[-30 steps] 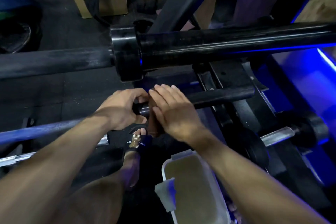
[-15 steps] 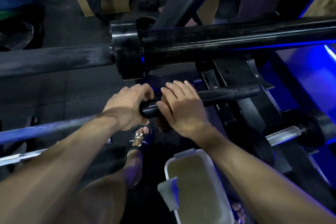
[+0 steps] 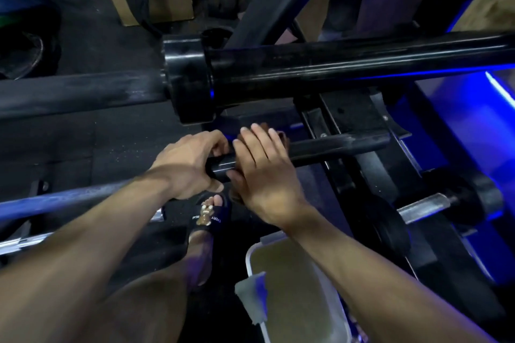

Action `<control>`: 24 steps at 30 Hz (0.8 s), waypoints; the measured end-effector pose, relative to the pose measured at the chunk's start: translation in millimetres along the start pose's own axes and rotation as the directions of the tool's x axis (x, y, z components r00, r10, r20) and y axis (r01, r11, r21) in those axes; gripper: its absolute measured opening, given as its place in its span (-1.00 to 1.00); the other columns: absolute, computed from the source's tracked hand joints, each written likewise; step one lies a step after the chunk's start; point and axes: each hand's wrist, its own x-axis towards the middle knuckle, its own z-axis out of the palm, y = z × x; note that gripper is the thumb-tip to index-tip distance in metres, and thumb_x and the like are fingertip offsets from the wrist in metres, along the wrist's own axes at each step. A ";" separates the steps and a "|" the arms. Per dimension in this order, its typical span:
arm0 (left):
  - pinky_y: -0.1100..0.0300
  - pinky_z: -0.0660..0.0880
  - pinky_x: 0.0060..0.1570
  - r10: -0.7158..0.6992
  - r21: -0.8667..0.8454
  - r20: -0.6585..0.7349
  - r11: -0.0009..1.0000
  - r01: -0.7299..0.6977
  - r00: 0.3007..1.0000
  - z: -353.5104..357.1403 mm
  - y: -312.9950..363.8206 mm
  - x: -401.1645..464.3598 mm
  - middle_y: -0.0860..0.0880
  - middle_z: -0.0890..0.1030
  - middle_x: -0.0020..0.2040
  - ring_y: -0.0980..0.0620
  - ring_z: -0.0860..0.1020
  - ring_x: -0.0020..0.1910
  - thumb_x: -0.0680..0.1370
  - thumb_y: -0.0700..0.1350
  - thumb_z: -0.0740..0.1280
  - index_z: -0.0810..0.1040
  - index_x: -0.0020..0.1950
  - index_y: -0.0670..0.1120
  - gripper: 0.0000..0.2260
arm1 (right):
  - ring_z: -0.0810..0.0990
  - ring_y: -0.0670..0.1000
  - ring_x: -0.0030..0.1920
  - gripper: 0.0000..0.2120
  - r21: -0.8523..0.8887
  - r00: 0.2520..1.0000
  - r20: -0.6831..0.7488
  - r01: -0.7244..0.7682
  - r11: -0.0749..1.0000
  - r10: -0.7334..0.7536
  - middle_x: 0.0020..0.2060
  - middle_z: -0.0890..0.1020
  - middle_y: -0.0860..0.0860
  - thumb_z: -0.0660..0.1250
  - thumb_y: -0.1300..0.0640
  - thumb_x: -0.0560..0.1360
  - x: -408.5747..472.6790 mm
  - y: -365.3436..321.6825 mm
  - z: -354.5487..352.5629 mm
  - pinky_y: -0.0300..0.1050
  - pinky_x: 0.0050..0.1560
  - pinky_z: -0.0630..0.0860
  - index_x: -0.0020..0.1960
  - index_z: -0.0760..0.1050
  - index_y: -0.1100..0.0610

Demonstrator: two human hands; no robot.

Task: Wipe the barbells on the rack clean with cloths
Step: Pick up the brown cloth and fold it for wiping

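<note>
A lower barbell [image 3: 334, 146] on the rack [image 3: 370, 164] is grasped by both hands. The left hand [image 3: 186, 163] is curled round the bar's sleeve, its grip clamped on the metal. Just right of that grip, the right hand [image 3: 264, 172] is laid over a brown cloth [image 3: 281, 136] wrapped on the same bar, fingers bent across it. A thicker barbell [image 3: 334, 69] is seen above both grips. Below the right wrist, a white bucket [image 3: 252, 256] with a pale cloth [image 3: 252, 301] on its rim is seen.
</note>
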 end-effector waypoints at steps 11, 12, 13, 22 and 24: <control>0.03 0.39 0.11 0.007 0.183 -0.007 0.983 -0.005 1.000 1.8 8.5 -2.5 0.18 0.40 0.11 0.01 0.41 0.13 0.33 0.03 0.59 0.36 0.38 0.27 -0.31 | 0.49 0.13 0.25 -0.44 -0.120 0.870 0.008 -0.489 0.864 0.494 0.11 0.62 0.06 -0.19 -0.02 0.57 6.9 65.0 -15.3 0.19 0.41 0.30 0.09 0.58 0.09; 0.03 0.38 0.13 0.001 0.214 -0.007 0.977 0.001 1.000 3.0 10.6 -2.8 0.16 0.39 0.12 0.00 0.39 0.15 0.35 0.03 0.57 0.36 0.41 0.27 -0.31 | 0.49 0.15 0.28 -0.49 -0.069 0.898 -0.007 -0.439 0.896 0.439 0.12 0.63 0.08 -0.12 -0.01 0.58 11.6 40.6 -10.8 0.21 0.45 0.27 0.08 0.59 0.11; 0.04 0.36 0.13 -0.001 0.243 -0.016 0.970 0.005 1.000 4.5 12.7 -2.8 0.14 0.36 0.11 -0.02 0.38 0.16 0.37 0.04 0.55 0.38 0.41 0.26 -0.34 | 0.49 0.16 0.32 -0.53 -0.001 0.937 -0.025 -0.348 0.938 0.347 0.15 0.63 0.10 -0.05 0.00 0.59 13.3 18.9 -6.1 0.21 0.50 0.23 0.12 0.60 0.14; 0.03 0.27 0.30 -0.035 0.244 0.062 0.970 0.019 0.997 3.6 17.4 -2.7 0.14 0.58 0.04 -0.01 0.54 0.18 0.48 0.36 0.32 0.45 0.08 0.18 -0.67 | 0.48 0.11 0.35 -0.50 0.029 0.874 0.054 -0.484 0.875 0.482 0.23 0.63 0.04 -0.05 0.00 0.58 0.6 95.8 -19.7 0.16 0.48 0.23 0.21 0.60 0.11; 0.04 0.26 0.28 -0.057 0.172 0.070 0.984 0.045 0.996 2.2 19.0 -3.4 0.10 0.62 0.07 -0.04 0.53 0.20 0.60 0.36 0.12 0.51 0.14 0.15 -0.63 | 0.28 0.04 0.53 -0.52 -0.014 0.762 0.108 -0.641 0.768 0.638 0.40 0.51 -0.02 -0.06 0.00 0.64 0.5 100.9 -19.5 0.11 0.58 0.00 0.35 0.53 0.06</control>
